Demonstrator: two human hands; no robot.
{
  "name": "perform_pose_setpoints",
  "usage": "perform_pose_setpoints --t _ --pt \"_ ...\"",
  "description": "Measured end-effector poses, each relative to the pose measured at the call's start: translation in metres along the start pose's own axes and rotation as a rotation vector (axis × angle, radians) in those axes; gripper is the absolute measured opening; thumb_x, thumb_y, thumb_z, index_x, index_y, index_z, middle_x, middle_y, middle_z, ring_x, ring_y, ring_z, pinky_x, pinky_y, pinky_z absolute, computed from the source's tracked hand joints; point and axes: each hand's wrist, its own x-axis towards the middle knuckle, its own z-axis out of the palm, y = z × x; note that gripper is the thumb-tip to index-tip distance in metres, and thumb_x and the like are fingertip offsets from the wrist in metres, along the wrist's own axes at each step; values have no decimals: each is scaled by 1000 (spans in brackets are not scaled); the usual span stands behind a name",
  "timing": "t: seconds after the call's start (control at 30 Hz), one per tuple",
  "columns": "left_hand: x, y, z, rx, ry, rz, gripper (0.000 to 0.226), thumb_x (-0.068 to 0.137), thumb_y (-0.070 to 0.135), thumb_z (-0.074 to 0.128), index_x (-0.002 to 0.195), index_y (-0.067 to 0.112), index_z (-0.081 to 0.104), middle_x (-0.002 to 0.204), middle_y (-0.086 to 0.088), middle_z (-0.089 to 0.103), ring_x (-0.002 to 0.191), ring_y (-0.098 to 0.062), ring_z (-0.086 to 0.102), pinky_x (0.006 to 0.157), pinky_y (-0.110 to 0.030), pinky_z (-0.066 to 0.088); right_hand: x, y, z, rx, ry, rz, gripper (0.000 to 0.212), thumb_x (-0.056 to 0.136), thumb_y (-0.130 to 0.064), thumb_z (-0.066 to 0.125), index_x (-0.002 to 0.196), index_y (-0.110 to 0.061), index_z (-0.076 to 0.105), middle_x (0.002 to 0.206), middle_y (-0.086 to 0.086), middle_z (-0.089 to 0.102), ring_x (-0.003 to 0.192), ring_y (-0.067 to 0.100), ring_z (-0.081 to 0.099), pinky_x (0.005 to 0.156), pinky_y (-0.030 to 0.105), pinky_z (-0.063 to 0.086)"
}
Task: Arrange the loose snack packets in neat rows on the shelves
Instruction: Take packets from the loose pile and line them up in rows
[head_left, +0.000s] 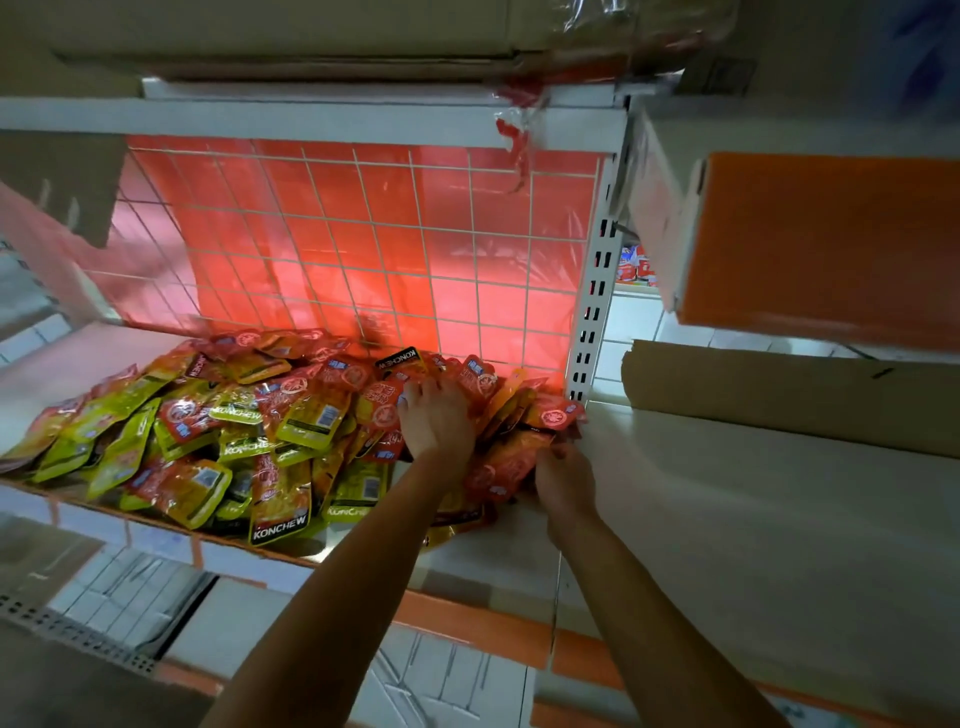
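White shop shelving fills the view, backed by a wire grid (363, 234) with red-orange plastic sheeting behind it. On the middle shelf (514, 551) lies a loose heap of KONCHEW snack packets (218, 441), yellow-green and red-orange ones mixed and overlapping. The heap runs from the left edge to the slotted upright (592, 312) on the right.

The left hand (435, 415) lies palm down on top of the heap near its right end, fingers stretched toward the far side and pressing on the packets. Just to its right and nearer, the right hand (563, 480) has its fingers curled round the near edge of a bunch of red packets (511, 457) standing beside the upright.

Right of the upright, a brown cardboard roll (779, 395) rests on the neighbouring shelf, and an orange box (831, 244) hangs above it.
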Motion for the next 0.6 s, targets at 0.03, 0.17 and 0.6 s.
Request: perform_pose_setpoints --t 0.03,0.17,0.6 --pt "-2 -2 -3 -49 15 -3 48 87 32 63 129 12 50 135 -10 51 129 -31 39 101 -40 40 -2 0 0 4 13 -5 18 87 -19 48 81 -12 64 92 14 66 88 31 61 78 44 53" --pt "-16 -14 -17 -240 128 -5 30 86 37 66 106 15 63 107 -6 64 102 -28 59 75 -38 52 -10 2 -3 67 25 -9 19 86 -16 47 84 -8 65 89 14 68 87 33 63 81 48 53" --pt "-84 3 -30 -1242 -281 65 23 87 17 65 110 17 62 93 5 73 90 -12 68 77 -28 52 -41 21 -48 295 118 7 13 93 -15 51 104 -13 57 106 10 65 86 28 68 70 42 58"
